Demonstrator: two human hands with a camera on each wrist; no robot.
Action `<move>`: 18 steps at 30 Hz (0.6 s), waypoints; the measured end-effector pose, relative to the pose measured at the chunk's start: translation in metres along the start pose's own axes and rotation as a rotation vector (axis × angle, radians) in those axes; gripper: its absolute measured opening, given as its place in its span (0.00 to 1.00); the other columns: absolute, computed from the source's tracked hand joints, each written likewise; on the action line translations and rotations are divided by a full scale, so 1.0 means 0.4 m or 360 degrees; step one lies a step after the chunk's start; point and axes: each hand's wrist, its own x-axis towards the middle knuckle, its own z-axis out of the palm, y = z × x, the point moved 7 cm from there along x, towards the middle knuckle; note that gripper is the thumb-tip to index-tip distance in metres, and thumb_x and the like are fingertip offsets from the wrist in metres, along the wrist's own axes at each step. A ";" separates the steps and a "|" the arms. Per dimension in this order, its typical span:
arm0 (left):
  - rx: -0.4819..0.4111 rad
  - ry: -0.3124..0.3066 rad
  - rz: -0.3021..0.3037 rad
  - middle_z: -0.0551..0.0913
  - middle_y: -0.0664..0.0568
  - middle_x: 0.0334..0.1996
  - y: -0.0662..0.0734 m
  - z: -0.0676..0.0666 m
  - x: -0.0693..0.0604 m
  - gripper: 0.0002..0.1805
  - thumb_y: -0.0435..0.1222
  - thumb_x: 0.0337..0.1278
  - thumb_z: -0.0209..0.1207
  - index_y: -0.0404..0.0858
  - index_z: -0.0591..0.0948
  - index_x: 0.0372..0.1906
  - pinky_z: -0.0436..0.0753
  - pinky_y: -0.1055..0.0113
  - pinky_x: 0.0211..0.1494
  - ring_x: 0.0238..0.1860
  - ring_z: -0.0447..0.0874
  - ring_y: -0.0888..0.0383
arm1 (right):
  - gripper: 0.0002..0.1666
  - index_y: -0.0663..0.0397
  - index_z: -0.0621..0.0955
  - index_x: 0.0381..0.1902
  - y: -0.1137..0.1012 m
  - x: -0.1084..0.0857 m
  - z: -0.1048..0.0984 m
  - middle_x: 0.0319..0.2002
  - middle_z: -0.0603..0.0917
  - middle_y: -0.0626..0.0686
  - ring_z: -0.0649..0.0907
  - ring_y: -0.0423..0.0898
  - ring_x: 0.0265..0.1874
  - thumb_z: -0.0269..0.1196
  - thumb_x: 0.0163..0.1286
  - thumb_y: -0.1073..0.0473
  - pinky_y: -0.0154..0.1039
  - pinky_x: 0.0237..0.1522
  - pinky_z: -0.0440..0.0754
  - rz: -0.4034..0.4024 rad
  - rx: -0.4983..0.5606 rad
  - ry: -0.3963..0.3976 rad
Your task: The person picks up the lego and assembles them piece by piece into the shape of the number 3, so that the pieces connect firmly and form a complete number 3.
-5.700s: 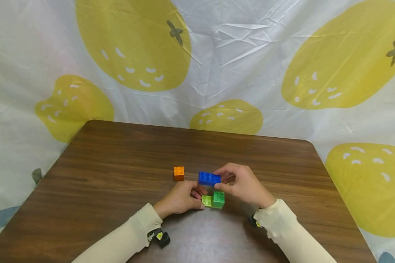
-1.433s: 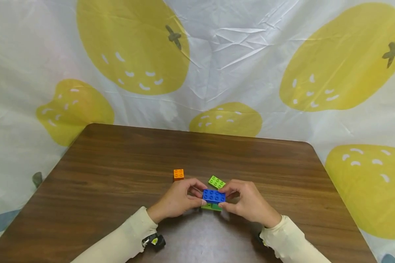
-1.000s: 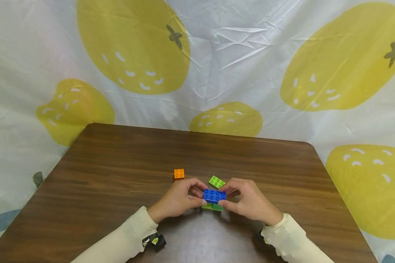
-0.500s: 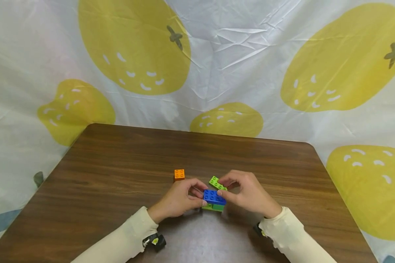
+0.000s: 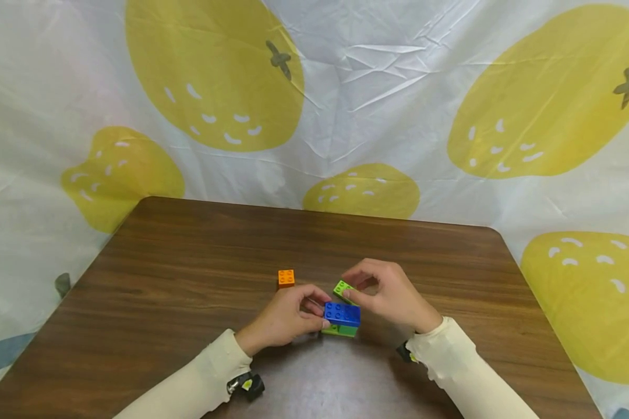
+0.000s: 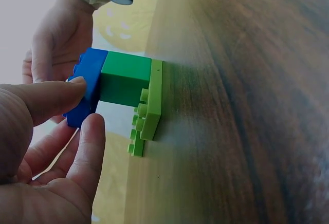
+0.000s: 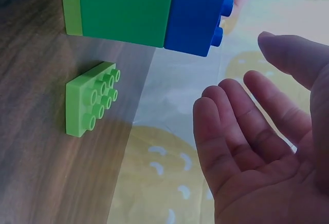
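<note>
A blue brick [image 5: 342,314] sits on the green brick [image 6: 126,79], which stands on one end of a thin lime brick [image 6: 156,106] on the table. My left hand [image 5: 283,317] holds the blue brick's left end between thumb and fingers. Beyond this stack lies a loose thin lime brick [image 7: 91,100], studs up. My right hand [image 5: 390,294] hovers over that loose brick, thumb and fingers spread and apart from it in the right wrist view. The hand partly hides the loose brick in the head view.
An orange brick [image 5: 286,278] stands on the brown wooden table [image 5: 215,250], beyond the left hand. Behind the table hangs a white cloth [image 5: 225,174] printed with yellow fruit.
Earlier my right hand carried the blue brick; then both hands held it on the green brick. The right hand has since let go and moved away over the loose lime brick.
</note>
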 end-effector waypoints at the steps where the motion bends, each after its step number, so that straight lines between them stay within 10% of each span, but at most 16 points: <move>1: 0.0002 0.0000 -0.0005 0.89 0.46 0.47 -0.001 0.000 0.000 0.19 0.34 0.59 0.75 0.37 0.85 0.54 0.90 0.68 0.48 0.46 0.89 0.58 | 0.13 0.45 0.88 0.49 0.001 0.004 0.000 0.45 0.91 0.49 0.89 0.39 0.40 0.76 0.67 0.56 0.44 0.45 0.92 -0.0001 -0.0004 0.0001; 18: -0.0016 -0.0023 -0.0011 0.89 0.45 0.50 -0.003 -0.002 -0.001 0.20 0.35 0.60 0.75 0.36 0.84 0.55 0.90 0.68 0.48 0.46 0.89 0.58 | 0.16 0.47 0.87 0.51 0.019 0.073 0.016 0.48 0.89 0.45 0.89 0.39 0.43 0.76 0.68 0.55 0.41 0.48 0.91 0.0025 -0.0028 -0.0042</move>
